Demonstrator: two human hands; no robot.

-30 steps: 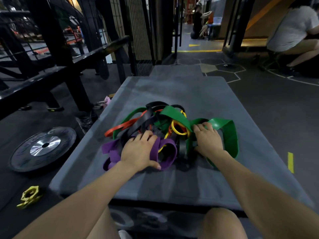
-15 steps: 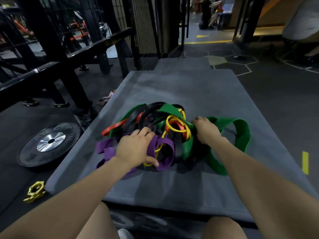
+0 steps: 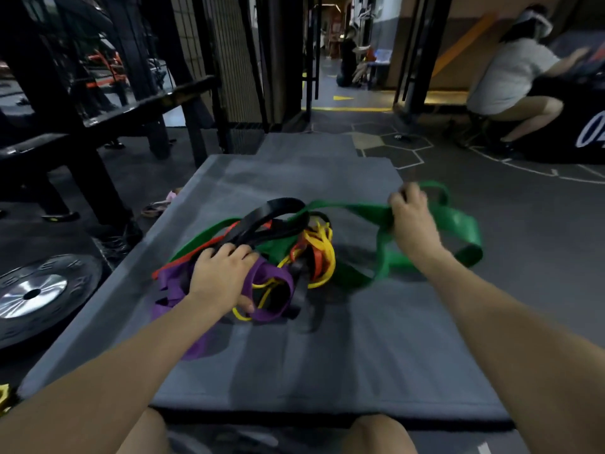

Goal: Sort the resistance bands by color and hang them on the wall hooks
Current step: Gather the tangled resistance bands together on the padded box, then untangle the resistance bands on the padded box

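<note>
Resistance bands (image 3: 288, 253) lay tangled on the grey mat (image 3: 327, 355); the left hand (image 3: 219, 276) stayed pressed on the purple band (image 3: 268, 283), its grip curled over the pile. Farther out, the right hand (image 3: 411, 217) had lifted, its grip closed around the green band (image 3: 458, 224), now pulled clear of the heap
</note>
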